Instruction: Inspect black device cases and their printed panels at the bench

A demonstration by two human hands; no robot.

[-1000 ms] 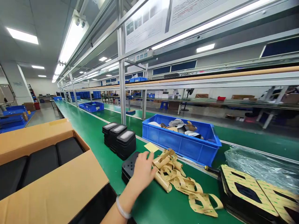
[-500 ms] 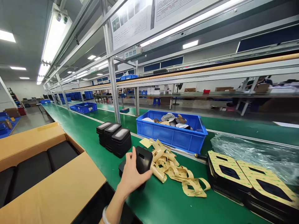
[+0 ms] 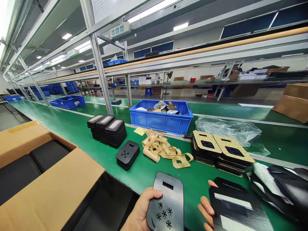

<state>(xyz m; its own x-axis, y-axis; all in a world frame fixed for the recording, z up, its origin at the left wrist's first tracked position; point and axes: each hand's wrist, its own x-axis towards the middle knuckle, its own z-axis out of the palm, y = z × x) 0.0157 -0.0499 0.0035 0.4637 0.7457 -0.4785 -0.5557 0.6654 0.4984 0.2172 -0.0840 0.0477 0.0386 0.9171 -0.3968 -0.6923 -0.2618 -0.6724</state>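
My left hand [image 3: 141,208] grips a black plastic cover [image 3: 176,200] with a rectangular slot and several asterisk-shaped holes, thumb on its face. At the lower right, my right hand [image 3: 206,208] holds a dark flat panel [image 3: 237,205] with pale bands across it; its fingers show at the left edge. Beyond the left hand lies a short stack of similar black covers [image 3: 128,153]. Higher stacks of black pieces [image 3: 115,130] stand behind that. Curled tan backing paper [image 3: 158,144] is heaped to the right of the covers.
A blue bin [image 3: 161,115] of scraps stands behind the paper. Stacked panels with yellow adhesive faces [image 3: 207,142] sit right, near clear plastic film [image 3: 228,128] and a black-and-white bundle [image 3: 276,189]. An open carton [image 3: 79,173] of black items is at left.
My left hand has come back from the short stack toward me with a black cover. My right hand has entered view with a dark panel. The view has turned right.
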